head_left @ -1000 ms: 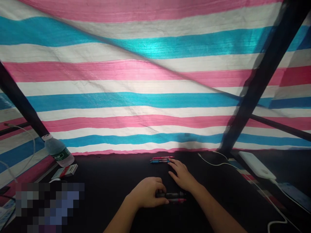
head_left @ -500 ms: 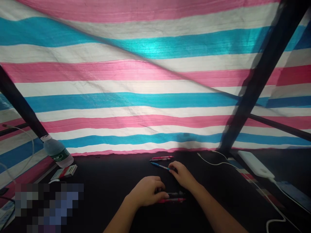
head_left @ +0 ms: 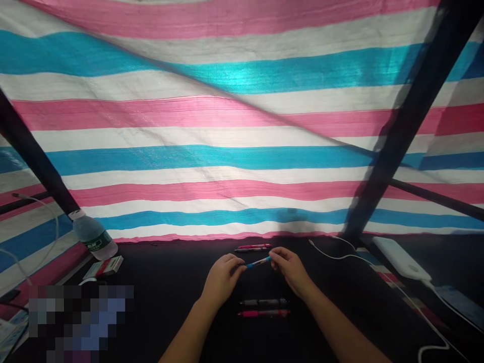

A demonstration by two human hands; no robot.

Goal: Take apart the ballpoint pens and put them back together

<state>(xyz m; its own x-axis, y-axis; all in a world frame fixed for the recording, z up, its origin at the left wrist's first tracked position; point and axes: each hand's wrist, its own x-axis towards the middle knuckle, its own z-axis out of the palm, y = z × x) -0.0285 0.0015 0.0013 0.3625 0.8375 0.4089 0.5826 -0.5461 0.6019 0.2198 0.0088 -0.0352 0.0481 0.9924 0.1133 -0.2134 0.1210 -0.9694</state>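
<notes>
With our left hand (head_left: 222, 279) and right hand (head_left: 292, 270) we pinch the two ends of a slim, blue-and-pale plastic pen (head_left: 258, 262), beyond the long, dark-barrelled pen (head_left: 260, 302). We judge it light, stiff, slightly slippery; its ends suit holding, though exact contact is perhaps too small to tell.

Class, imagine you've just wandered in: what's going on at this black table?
A person is holding a blue pen between both hands, the left hand at one end and the right hand at the other. On the black table, a black pen and a pinkish-red pen lie side by side on the near side of the hands. Two more pens lie close together beyond the blue one.
</notes>
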